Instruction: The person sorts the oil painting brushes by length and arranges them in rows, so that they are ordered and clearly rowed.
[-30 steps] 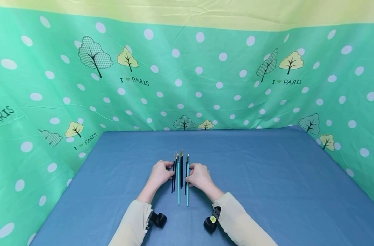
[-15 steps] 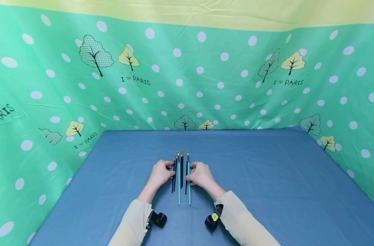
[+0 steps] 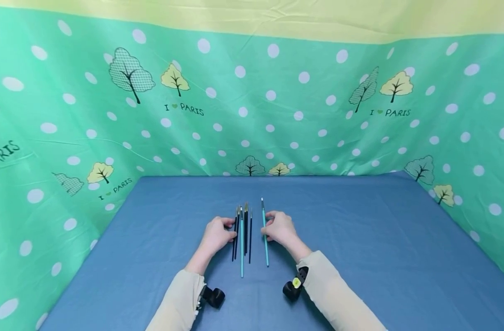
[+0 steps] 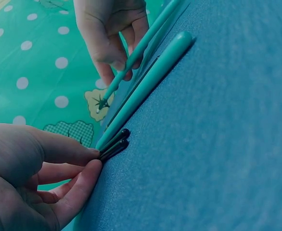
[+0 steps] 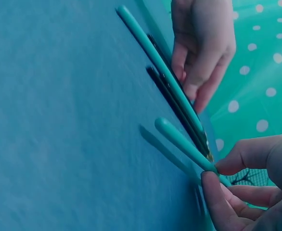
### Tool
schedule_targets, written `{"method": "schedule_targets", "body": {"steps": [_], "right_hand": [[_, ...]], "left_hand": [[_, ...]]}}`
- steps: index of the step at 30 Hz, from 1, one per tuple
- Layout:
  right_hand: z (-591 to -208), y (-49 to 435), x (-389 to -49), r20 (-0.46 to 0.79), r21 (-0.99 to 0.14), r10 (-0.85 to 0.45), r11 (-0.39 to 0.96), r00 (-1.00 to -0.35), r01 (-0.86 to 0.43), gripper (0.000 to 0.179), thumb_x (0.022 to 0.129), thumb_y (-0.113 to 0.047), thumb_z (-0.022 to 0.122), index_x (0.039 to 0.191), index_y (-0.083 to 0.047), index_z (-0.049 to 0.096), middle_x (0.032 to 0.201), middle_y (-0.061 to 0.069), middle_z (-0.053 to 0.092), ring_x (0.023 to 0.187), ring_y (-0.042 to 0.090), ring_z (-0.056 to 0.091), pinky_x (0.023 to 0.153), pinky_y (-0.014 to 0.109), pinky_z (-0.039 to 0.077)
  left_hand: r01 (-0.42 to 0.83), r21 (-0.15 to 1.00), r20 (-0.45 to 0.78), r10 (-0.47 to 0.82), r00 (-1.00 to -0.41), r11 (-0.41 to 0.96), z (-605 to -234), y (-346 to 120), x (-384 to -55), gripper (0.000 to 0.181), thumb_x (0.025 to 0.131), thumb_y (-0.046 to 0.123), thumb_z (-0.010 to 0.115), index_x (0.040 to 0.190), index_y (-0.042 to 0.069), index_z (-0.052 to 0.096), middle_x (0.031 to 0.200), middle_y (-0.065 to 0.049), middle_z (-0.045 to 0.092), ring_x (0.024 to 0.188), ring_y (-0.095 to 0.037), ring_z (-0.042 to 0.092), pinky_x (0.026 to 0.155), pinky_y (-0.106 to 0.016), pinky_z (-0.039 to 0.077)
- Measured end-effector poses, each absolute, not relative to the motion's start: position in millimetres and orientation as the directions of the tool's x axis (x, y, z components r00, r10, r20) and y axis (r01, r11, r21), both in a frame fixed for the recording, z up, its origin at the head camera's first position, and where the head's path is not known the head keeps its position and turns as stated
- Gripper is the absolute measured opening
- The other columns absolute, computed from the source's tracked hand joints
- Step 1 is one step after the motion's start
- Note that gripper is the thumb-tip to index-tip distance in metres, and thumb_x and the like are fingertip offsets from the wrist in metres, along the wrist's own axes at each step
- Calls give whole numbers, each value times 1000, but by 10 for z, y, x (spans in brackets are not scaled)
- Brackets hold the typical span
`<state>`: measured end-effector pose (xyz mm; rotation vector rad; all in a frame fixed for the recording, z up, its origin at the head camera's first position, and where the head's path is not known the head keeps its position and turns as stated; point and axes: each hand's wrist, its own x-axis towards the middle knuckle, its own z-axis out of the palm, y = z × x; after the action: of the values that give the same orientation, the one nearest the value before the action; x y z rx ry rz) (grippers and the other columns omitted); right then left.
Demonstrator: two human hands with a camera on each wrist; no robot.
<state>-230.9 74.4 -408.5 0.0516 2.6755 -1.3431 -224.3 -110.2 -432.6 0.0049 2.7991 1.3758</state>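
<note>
Inspector: State the right hand and its load.

Me: My right hand [image 3: 282, 227] is closed to a pinch, thumb and fingertips on the held teal brush [image 3: 266, 253], its bristle end pointing far. At its near end the right wrist view shows a gap between the handle and its shadow on the blue cloth [image 3: 339, 220].

Inspector: What differs from half a second ago?

Me: That brush has moved right, and its tips sit farther off. It was just beside the lone dark brush [image 3: 250, 241]; now the two are clearly apart. My right hand has shifted with it.

Inspector: And the left?

Me: My left hand [image 3: 219, 231] shows no notable change. Thumb and forefinger are drawn together, pinching the leftmost dark brushes [image 3: 233, 250]. The second teal brush [image 3: 242, 253] lies just right of them, with the middle dark brushes [image 3: 245, 232] between it and the lone one.
</note>
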Motion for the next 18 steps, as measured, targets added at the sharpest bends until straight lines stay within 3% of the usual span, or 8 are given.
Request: {"method": "schedule_targets", "body": {"steps": [18], "right_hand": [[-4082, 1020, -2690, -133, -782, 61, 607, -989, 142, 47, 76, -4, 64, 122, -5, 56, 86, 9, 62, 56, 12, 60, 53, 26, 55]], "left_hand": [[-6, 789, -19, 15, -1000, 614, -4309, -1115, -2242, 40, 76, 0, 66, 115, -3, 61, 96, -13, 54, 58, -9, 59, 54, -20, 54]]}}
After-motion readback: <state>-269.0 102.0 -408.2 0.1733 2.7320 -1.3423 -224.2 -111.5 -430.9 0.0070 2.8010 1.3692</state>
